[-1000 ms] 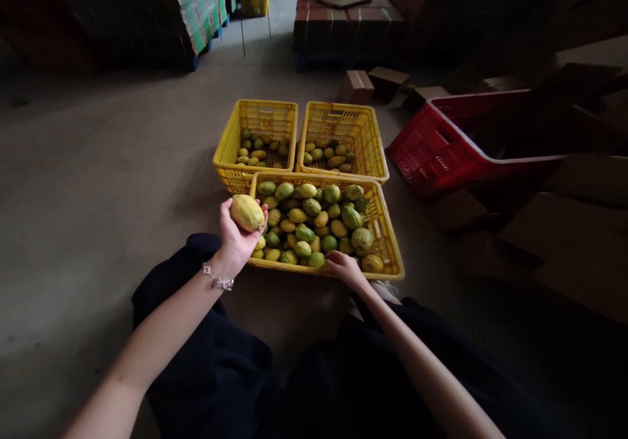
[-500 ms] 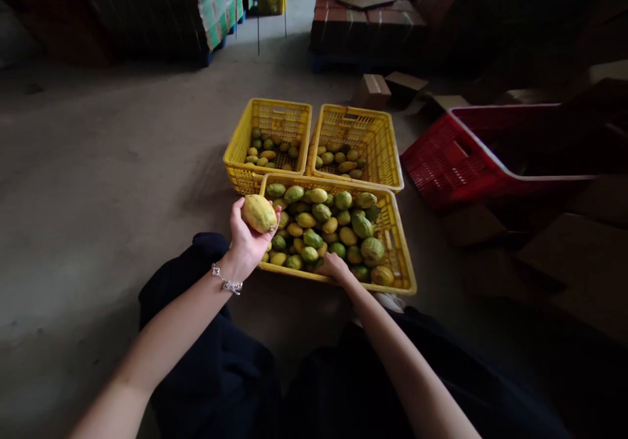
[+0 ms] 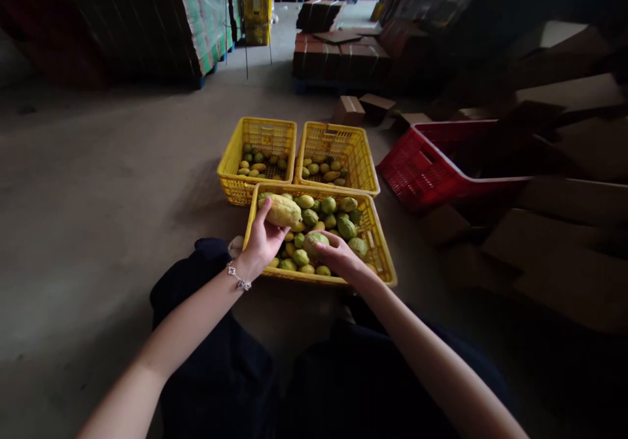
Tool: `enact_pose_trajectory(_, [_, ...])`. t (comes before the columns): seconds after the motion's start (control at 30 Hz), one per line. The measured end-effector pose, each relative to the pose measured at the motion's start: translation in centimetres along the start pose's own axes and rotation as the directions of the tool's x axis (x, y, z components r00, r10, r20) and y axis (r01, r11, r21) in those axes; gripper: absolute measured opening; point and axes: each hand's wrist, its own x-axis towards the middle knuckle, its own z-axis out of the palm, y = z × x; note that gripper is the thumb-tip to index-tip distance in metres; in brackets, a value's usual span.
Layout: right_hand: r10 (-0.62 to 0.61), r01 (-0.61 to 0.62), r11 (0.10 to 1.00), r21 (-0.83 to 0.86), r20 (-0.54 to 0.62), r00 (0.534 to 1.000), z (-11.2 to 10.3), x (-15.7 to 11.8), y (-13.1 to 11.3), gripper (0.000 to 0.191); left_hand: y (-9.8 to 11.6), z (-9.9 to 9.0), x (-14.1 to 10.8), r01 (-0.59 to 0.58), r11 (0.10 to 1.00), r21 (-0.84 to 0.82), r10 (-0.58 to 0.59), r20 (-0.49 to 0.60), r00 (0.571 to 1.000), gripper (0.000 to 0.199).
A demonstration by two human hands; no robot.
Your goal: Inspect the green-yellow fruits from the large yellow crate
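Note:
A large yellow fruit (image 3: 283,210) is held in my left hand (image 3: 261,239), above the left part of the near yellow crate (image 3: 385,256). My right hand (image 3: 338,254) grips a green fruit (image 3: 315,243) over the middle of that crate. Below both hands, the crate holds several green and yellow fruits. Behind it stand two more yellow crates side by side, the back left crate (image 3: 230,158) and the back right crate (image 3: 366,161), each with a layer of smaller fruits at the bottom.
A tilted red crate (image 3: 417,164) lies to the right, beside cardboard pieces (image 3: 544,236). Small boxes (image 3: 349,110) lie behind the crates. Farther back are stacked cartons on a pallet (image 3: 338,56), a wrapped stack (image 3: 196,20) and a yellow bin (image 3: 258,14).
My right hand has come up from among the fruits with a green one in it. My left hand has moved right with the yellow fruit. The view has tilted up.

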Motion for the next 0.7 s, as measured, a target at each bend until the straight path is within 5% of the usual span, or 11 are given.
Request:
enact_pose_trajectory(0.13, [-0.146,0.171,0.961,0.219,-0.125,0.981,2.7,-0.7,-0.7,0.056,-1.9,0.0,-0.5,-0.001,0.990,0.138,-0.018,0.134,0.991,0.045])
enact_pose_trajectory(0.27, [-0.227,0.295,0.922,0.251,-0.266,0.937,1.9,-0.4,-1.3,0.054,-2.5,-0.3,-0.9,-0.125,0.890,0.438,0.019,0.237,0.971,0.056])
enact_pose_trajectory(0.47, [-0.330,0.327,0.943,-0.063,-0.296,0.896,-0.2,-2.0,-2.8,0.047,-3.0,-1.2,-1.0,-0.254,0.615,0.747,-0.008,0.328,0.945,0.058])
enact_pose_trajectory(0.6, [-0.426,0.365,0.893,-0.263,-0.233,0.874,0.6,-3.3,-3.0,0.046,-3.2,-1.5,-1.3,-0.335,0.472,0.815,0.049,0.355,0.934,0.066])
enact_pose_trajectory(0.7, [-0.518,0.437,0.839,-0.324,-0.229,0.824,1.9,-3.8,-3.2,0.050,-2.5,-1.1,-1.5,-0.478,0.429,0.766,0.151,0.461,0.874,0.061])
